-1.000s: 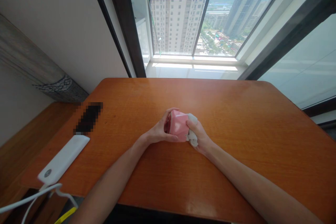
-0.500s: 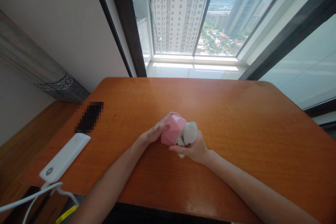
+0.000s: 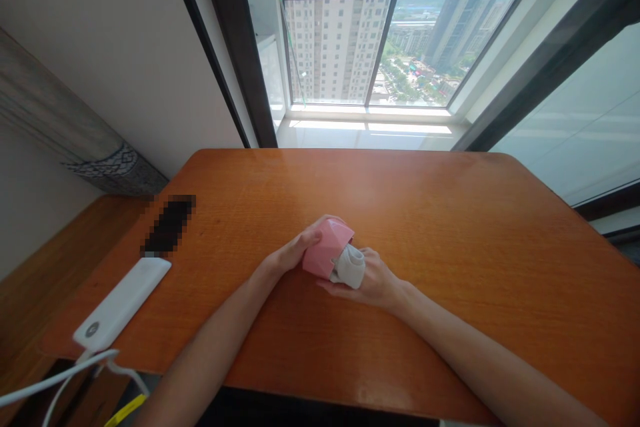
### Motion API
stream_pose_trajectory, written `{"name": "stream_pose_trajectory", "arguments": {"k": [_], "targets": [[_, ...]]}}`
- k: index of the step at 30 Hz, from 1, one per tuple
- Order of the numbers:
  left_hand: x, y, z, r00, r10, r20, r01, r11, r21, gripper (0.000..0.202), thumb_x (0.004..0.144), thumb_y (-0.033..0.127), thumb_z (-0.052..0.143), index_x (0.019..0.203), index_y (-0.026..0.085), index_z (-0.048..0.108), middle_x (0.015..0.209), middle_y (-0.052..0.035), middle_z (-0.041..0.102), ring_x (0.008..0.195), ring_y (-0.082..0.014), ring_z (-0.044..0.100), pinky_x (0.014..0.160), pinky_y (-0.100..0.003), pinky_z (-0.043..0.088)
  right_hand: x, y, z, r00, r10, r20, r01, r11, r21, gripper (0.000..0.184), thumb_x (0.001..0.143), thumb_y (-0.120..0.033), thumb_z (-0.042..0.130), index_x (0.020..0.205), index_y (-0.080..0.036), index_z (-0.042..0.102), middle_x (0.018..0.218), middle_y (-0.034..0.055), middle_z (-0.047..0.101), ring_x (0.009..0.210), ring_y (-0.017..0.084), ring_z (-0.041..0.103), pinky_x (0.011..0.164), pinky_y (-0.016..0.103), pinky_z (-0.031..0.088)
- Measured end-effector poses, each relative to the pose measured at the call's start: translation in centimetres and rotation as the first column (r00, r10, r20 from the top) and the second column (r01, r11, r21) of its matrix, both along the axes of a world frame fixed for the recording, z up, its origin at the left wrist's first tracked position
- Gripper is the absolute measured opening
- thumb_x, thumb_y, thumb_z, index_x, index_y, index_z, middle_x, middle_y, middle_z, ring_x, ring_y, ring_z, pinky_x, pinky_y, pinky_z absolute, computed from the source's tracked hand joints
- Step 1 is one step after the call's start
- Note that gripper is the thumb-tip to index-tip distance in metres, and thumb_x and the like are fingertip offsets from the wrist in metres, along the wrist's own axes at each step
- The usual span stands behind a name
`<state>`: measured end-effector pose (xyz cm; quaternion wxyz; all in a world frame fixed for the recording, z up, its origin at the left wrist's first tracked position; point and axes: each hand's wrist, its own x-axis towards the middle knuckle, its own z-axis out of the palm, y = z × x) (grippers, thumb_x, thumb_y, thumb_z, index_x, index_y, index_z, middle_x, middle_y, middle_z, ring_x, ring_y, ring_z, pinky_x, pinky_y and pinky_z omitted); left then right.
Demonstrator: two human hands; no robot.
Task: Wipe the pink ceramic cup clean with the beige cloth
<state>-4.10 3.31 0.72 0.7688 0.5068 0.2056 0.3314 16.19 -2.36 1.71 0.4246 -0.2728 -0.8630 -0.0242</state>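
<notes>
A pink, faceted, cup-like object (image 3: pixel 327 248) is tilted above the table, its open side facing right. My left hand (image 3: pixel 299 250) is closed around its left side, thumb on the near face. Out of the opening sticks a white, rolled-up cloth (image 3: pixel 350 267), partly inside the pink object. My right hand (image 3: pixel 376 279) is curled around the cloth's right side, its lower fingers reaching beneath both things. Those fingers are partly hidden, and the inside of the pink object cannot be seen.
The brown wooden table (image 3: pixel 450 240) spreads under both arms. At left lie a white power strip (image 3: pixel 123 303) with white cables (image 3: pixel 60 377) and a dark, pixelated object (image 3: pixel 170 223). A window (image 3: pixel 370 47) stands behind the far edge, and a curtain (image 3: pixel 115 163) hangs at left.
The white cloth has turned and sits more compactly, closer to the pink object's opening. My right hand has shifted slightly and opened its upper fingers a little around it.
</notes>
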Motion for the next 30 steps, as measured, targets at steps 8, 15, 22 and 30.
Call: {"name": "stream_pose_trajectory", "arguments": {"k": [8, 15, 22, 30], "targets": [[0.5, -0.3, 0.3, 0.999, -0.036, 0.005, 0.036, 0.999, -0.005, 0.089, 0.095, 0.085, 0.052, 0.154, 0.020, 0.058, 0.138, -0.0174, 0.075, 0.128, -0.0350, 0.071, 0.112, -0.043, 0.051, -1.0, -0.4, 0.2, 0.954, -0.066, -0.292, 0.043, 0.996, -0.084, 0.038, 0.088, -0.035, 0.084, 0.062, -0.023, 0.058, 0.052, -0.0047, 0.057, 0.044, 0.010, 0.048, 0.046, 0.026, 0.037], [0.4, -0.1, -0.1, 1.000, 0.012, 0.015, -0.012, 0.999, 0.035, 0.089, 0.096, 0.083, 0.055, 0.164, 0.027, 0.047, 0.159, -0.0158, 0.062, 0.144, -0.0369, 0.061, 0.119, -0.046, 0.047, -1.5, -1.0, 1.0, 0.698, -0.448, -0.558, -0.291, 0.534, -0.794, 0.040, 0.074, -0.048, 0.093, 0.070, -0.021, 0.064, 0.057, -0.0047, 0.059, 0.047, 0.010, 0.048, 0.043, 0.023, 0.043], [0.3, 0.3, 0.5, 0.988, 0.094, -0.121, -0.061, 0.966, 0.253, 0.103, 0.087, 0.078, 0.074, 0.168, 0.026, 0.038, 0.175, -0.0150, 0.040, 0.165, -0.0417, 0.032, 0.137, -0.053, 0.023, -1.0, 1.5, 2.1, 0.206, -0.743, -0.637, -0.833, 0.208, -0.512, 0.038, 0.069, -0.045, 0.099, 0.084, -0.022, 0.073, 0.069, -0.0047, 0.075, 0.052, 0.010, 0.064, 0.048, 0.018, 0.056], [0.8, 0.4, -0.3, 0.971, 0.138, -0.197, -0.082, 0.960, 0.268, 0.121, 0.075, 0.048, 0.098, 0.170, 0.030, 0.026, 0.173, -0.0171, 0.039, 0.160, -0.0412, 0.040, 0.133, -0.057, 0.034, -0.1, 2.6, 0.9, 0.094, -0.784, -0.613, -0.898, 0.199, -0.392, 0.031, 0.074, -0.036, 0.097, 0.092, -0.020, 0.078, 0.081, -0.0027, 0.084, 0.061, 0.012, 0.075, 0.060, 0.017, 0.065]]}}
